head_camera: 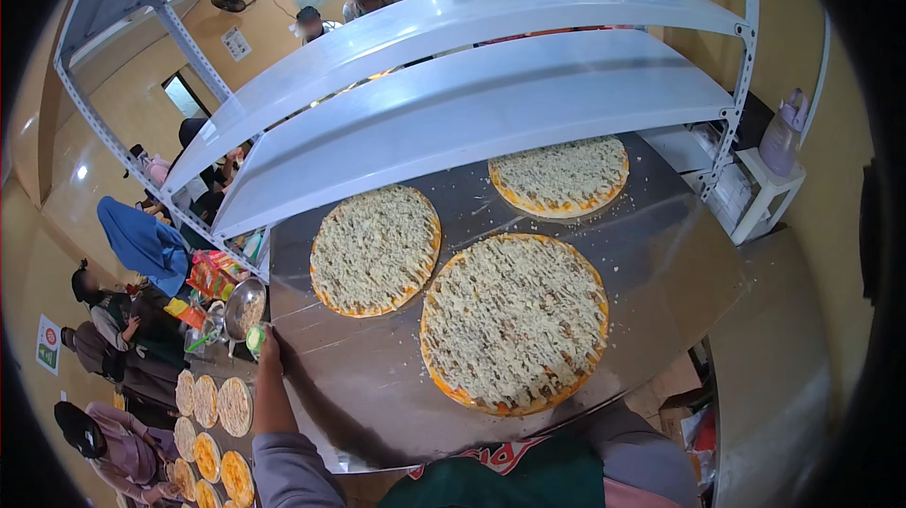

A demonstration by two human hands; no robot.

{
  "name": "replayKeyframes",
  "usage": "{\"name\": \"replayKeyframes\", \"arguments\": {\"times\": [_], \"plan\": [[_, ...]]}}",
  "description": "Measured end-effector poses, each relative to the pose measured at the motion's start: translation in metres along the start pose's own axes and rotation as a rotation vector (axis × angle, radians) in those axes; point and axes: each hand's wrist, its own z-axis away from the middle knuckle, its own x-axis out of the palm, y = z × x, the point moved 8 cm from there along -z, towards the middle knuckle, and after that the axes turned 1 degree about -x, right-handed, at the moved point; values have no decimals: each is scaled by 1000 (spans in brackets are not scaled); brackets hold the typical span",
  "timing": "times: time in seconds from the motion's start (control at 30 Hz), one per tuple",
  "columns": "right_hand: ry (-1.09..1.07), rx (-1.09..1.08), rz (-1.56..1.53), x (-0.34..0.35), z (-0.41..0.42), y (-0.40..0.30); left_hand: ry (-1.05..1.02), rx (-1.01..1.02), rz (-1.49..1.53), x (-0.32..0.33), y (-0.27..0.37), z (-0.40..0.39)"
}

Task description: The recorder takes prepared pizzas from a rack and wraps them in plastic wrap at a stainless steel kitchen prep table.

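My left hand [266, 347] reaches to the far left edge of the metal table [658, 253], closed around a small container with a green and white top [255, 339]. Just beyond it tilts a metal bowl [245, 306] with crumbly contents. Three large round pizzas lie on the table, each covered with pale grated topping over brown bits, with an orange rim: the nearest pizza [515, 324] in the middle, a second pizza [376, 250] to its upper left, and a third pizza [559, 175] at the back, partly hidden by the shelf. My right hand is out of view.
A white metal shelf [460, 105] spans the table's back. Smaller topped dough rounds [235, 407] lie on a surface at the left, where a person [120, 444] works. Packets [210, 274] stand beyond the bowl. A white stool [771, 182] holding a lilac bottle [783, 134] stands at the right.
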Motion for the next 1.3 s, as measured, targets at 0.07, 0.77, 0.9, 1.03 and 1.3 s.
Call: {"name": "replayKeyframes", "arguments": {"times": [0.07,0.77,0.9,1.03,1.3], "plan": [[33,-8,19,-12,-5,-12,10,-24,108,32,18,1],[206,171,170,-86,-5,118,-7,231,175,23,-32,-35],[286,146,201,-55,5,119,-67,121,284,6,8,-31],[281,129,251,-81,7,63,-36,186,251,10,-3,-31],[447,199,188,-221,101,68,-113,92,38,156,-8,103]]}}
